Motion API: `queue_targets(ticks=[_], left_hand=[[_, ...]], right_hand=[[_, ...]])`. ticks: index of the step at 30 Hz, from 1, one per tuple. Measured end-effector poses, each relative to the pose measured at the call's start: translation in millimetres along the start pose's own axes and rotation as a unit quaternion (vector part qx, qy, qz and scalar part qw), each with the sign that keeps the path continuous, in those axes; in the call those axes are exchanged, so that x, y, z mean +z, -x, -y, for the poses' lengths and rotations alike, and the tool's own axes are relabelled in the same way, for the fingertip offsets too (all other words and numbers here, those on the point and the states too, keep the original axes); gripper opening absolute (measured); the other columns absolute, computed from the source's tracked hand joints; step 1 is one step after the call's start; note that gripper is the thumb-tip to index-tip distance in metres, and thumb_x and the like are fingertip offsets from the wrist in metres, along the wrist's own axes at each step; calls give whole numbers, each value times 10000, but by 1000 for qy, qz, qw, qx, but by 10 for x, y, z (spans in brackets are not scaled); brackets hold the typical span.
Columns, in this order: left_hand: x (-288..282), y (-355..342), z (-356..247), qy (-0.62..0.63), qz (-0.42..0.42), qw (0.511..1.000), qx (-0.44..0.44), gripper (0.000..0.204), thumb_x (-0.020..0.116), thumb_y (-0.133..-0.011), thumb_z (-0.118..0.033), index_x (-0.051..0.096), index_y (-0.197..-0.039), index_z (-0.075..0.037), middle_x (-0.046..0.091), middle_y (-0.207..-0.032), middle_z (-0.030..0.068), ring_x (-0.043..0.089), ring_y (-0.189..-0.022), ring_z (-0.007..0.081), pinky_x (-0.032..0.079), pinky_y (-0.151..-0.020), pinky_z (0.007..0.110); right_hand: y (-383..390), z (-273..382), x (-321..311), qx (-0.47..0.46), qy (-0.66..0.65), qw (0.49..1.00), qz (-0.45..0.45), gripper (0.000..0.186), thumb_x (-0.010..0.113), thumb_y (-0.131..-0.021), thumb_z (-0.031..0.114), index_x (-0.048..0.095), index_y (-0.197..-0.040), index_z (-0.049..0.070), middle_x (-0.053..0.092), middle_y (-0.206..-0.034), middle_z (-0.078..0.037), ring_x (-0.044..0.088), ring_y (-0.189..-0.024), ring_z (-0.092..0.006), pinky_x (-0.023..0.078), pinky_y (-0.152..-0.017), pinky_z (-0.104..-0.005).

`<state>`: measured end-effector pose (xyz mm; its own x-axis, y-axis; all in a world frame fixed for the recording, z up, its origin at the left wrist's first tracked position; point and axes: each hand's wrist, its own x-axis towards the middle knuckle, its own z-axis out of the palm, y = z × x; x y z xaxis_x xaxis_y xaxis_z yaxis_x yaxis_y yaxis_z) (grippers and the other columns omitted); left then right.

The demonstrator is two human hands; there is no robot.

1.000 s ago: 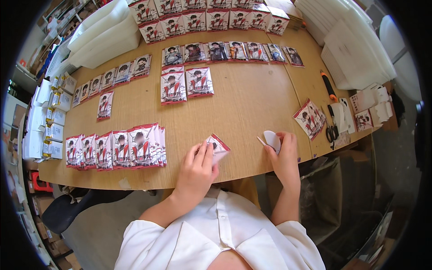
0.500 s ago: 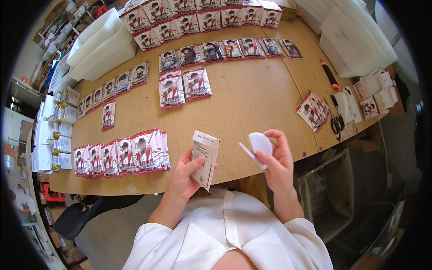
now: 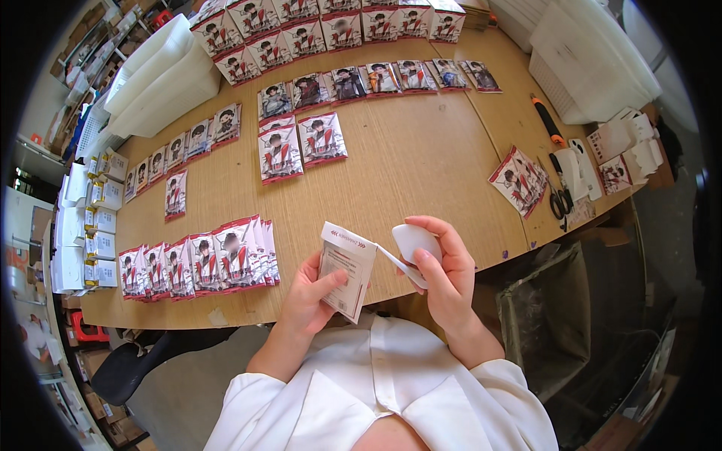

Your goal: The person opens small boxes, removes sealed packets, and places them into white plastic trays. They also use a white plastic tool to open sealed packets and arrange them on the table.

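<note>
In my left hand (image 3: 307,295) is a flat foil packet (image 3: 350,267), held tilted, its printed back facing up and my thumb pressed across it. My right hand (image 3: 448,282) grips a small white hinged device (image 3: 416,242) with a rounded body and a thin, flat arm. That arm reaches toward the packet's upper right edge; whether they touch I cannot tell. Both hands are above the table's near edge. To their left lies a row of overlapping red-and-white packets (image 3: 203,259).
More packets lie in rows on the wooden table (image 3: 421,173), with stacked boxes (image 3: 342,30) behind. White bins (image 3: 169,79) stand at the far left. Black scissors (image 3: 558,203) and an orange-and-black tool (image 3: 549,120) lie at right. Small boxes (image 3: 101,244) line the left edge.
My right hand has moved left with the white device, bringing its thin arm close to the packet's edge. The packet has turned slightly in my left hand.
</note>
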<state>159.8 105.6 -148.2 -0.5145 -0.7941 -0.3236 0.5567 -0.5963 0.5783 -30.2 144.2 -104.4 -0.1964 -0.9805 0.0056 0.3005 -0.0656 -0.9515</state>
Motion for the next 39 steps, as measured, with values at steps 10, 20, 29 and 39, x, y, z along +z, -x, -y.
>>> queue_targets(ticks=[10, 20, 29, 39], left_hand=[[-3, -1, 17, -29, -2, 999, 13, 365, 663, -837, -45, 534, -1177, -19, 644, -1074, 125, 668, -922, 237, 575, -805, 420], [44, 88, -247, -222, 102, 968, -54, 372, 635, -835, -47, 522, -1161, 92, 663, -994, 215, 679, -896, 304, 564, -787, 409], [68, 165, -175, -292, 57, 951, -85, 281, 706, -814, -49, 637, -1066, 53, 677, -999, 85, 628, -880, 118, 514, -768, 273], [126, 164, -21, -328, 100, 936, -86, 297, 685, -846, -88, 619, -1105, 43, 670, -1015, 68, 608, -890, 104, 497, -773, 264]], right_hand=[[17, 14, -5, -21, 37, 999, -8, 313, 452, -910, 35, 480, -1220, 5, 583, -960, -71, 583, -701, -66, 381, -491, -163], [-89, 113, -240, -17, 167, 978, 125, 244, 460, -924, 24, 501, -1162, -12, 606, -896, -79, 583, -820, -105, 478, -679, -243], [-111, 93, -271, -28, 185, 966, 178, 239, 453, -905, 4, 564, -1117, 8, 483, -648, -4, 422, -569, -59, 347, -524, -213], [-113, -14, -269, -77, 215, 954, 193, 227, 462, -892, -7, 564, -1095, 10, 494, -632, -57, 465, -539, -126, 380, -522, -250]])
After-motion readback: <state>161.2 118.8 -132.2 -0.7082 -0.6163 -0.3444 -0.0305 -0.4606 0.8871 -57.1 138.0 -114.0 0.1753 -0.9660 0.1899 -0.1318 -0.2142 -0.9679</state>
